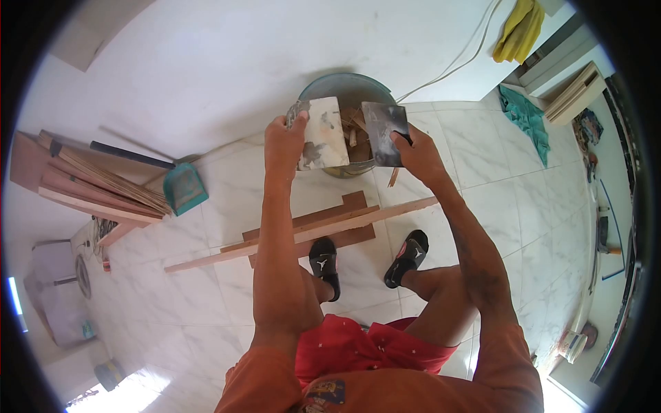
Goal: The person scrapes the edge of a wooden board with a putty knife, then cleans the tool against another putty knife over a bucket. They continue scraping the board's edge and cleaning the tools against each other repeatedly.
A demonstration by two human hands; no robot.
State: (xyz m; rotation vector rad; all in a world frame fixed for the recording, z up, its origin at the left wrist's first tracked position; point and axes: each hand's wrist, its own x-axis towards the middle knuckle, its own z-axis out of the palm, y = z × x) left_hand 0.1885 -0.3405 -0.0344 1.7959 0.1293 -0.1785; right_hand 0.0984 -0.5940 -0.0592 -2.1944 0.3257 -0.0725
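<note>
My left hand (285, 146) grips the left edge of a flat, off-white rectangular plate (323, 134) with grey stains, thumb on top. In my right hand (420, 157) is a dark, smooth rectangular plate (381, 127), held at its right side with the thumb over its face. Both plates are side by side with a narrow gap, above a round grey-green bin (349, 78). Wood scraps (354, 131) show inside the bin through the gap. The fingers under each plate are hidden.
A long wooden strip (317, 230) lies over a brown board (354, 237) by my feet. Left, a teal dustpan (186, 189) stands beside stacked wood strips (103, 179). Right, there are a teal cloth (527, 120), stacked panels (575, 93) and a yellow cloth (520, 31).
</note>
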